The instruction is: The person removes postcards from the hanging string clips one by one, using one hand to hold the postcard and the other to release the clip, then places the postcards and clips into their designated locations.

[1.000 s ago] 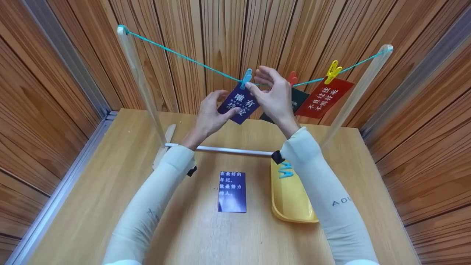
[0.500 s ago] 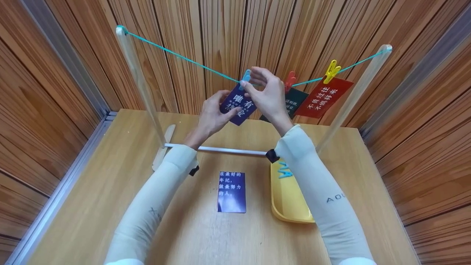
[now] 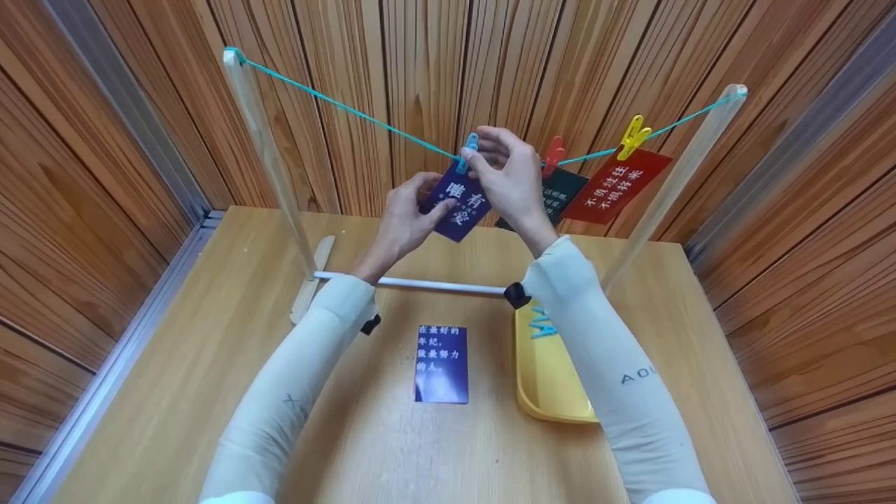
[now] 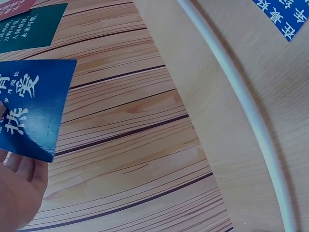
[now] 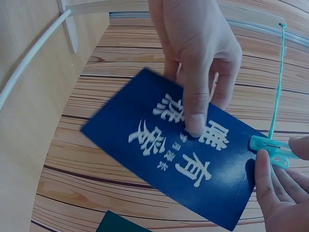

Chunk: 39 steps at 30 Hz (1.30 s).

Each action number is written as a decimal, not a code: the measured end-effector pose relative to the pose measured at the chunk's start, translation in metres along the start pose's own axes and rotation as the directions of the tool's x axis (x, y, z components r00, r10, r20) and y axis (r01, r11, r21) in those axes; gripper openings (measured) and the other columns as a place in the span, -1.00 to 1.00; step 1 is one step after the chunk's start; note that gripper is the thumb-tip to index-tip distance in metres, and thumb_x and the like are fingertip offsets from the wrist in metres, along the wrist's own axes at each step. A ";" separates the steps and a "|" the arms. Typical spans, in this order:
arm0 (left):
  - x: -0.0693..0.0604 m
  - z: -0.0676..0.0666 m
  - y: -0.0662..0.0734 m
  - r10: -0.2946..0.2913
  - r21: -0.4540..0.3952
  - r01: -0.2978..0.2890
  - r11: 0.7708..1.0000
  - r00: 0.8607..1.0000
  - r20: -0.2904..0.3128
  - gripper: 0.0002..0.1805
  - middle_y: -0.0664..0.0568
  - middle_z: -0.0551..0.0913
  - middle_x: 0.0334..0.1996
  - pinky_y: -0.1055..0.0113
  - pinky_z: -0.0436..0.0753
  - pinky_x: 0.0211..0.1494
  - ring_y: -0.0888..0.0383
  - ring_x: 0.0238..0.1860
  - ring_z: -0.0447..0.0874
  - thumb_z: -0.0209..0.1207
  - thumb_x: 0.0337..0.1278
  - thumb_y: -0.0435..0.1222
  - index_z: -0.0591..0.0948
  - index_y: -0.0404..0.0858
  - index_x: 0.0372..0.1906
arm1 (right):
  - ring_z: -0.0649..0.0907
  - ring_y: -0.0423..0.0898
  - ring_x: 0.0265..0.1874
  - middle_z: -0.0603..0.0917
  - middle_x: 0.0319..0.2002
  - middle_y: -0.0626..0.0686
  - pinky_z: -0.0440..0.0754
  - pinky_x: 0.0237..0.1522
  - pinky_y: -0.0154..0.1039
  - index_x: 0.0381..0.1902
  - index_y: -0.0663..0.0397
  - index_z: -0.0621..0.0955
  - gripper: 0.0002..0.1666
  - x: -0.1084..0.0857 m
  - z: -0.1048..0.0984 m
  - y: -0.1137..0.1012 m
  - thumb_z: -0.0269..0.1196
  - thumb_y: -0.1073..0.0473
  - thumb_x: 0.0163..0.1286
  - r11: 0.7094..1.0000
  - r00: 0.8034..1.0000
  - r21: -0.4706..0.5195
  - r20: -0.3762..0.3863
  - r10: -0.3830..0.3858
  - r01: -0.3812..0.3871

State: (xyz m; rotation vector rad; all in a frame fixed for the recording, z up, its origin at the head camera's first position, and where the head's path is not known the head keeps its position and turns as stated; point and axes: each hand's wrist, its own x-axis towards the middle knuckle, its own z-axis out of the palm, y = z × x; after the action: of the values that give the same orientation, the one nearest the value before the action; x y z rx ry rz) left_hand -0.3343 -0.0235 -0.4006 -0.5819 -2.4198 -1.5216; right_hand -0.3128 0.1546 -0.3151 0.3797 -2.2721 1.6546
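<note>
With the thumb in front and fingers behind, my left hand (image 3: pixel 406 213) pinches a dark blue card (image 3: pixel 462 222) printed with white characters. My right hand (image 3: pixel 518 182) holds a light blue clothespin (image 3: pixel 471 142) between thumb and fingers at the card's top edge, where the turquoise cord (image 3: pixel 350 108) passes. In the right wrist view the clothespin (image 5: pixel 263 143) sits over the card's edge and the cord runs down to it. The left wrist view catches the lower part of the card (image 4: pixel 34 111); the clothespin is outside that view.
A red clothespin (image 3: pixel 553 152) holds a dark green card (image 3: pixel 568 185) on the cord, and a yellow one (image 3: pixel 634 136) a red card (image 3: pixel 616 187). Another blue card (image 3: pixel 441 381) lies on the table. A yellow tray (image 3: pixel 553 392) contains light blue clothespins (image 3: pixel 542 323). Two posts (image 3: pixel 269 154) carry the cord.
My right hand has shifted slightly left, its thumb a little higher on the clothespin. The left hand keeps its grip on the card, which has moved only slightly.
</note>
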 end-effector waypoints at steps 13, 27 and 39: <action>-0.003 0.002 0.005 0.013 -0.019 -0.013 1.000 1.000 0.017 -0.65 -0.18 0.77 0.10 0.07 0.79 0.20 -0.02 0.10 0.79 0.19 0.54 -0.24 0.60 -0.28 0.26 | 0.76 -0.05 0.14 0.73 0.19 0.12 0.78 0.14 -0.18 0.36 0.12 0.58 -0.51 0.000 0.001 -0.005 0.30 0.11 0.54 1.000 1.000 -0.021 0.022 0.015 -0.014; -0.002 0.001 0.008 0.011 -0.035 -0.010 0.999 1.000 0.026 -0.70 -0.15 0.75 0.16 0.02 0.76 0.25 -0.03 0.16 0.77 0.12 0.58 -0.28 0.55 -0.22 0.27 | 0.76 -0.07 -0.03 0.77 0.01 0.10 0.82 -0.01 -0.13 0.07 0.09 0.69 -0.75 -0.004 0.003 -0.011 0.35 0.15 0.50 0.998 0.999 -0.036 0.011 -0.050 0.051; -0.009 -0.002 0.009 -0.001 -0.074 0.005 0.997 0.999 0.049 -0.69 -0.14 0.74 0.20 -0.02 0.75 0.27 -0.05 0.20 0.77 0.13 0.57 -0.25 0.54 -0.17 0.28 | 0.78 -0.13 -0.07 0.80 -0.03 0.06 0.81 -0.25 -0.17 0.04 0.14 0.72 -0.72 -0.008 0.003 -0.014 0.36 0.10 0.49 0.995 0.994 -0.051 -0.061 -0.085 0.082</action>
State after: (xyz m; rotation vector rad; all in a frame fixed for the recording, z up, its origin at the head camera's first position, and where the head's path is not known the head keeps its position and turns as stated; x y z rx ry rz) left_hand -0.3221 -0.0237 -0.3963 -0.6372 -2.4095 -1.6223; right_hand -0.3005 0.1479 -0.3072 0.4001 -2.2148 1.5455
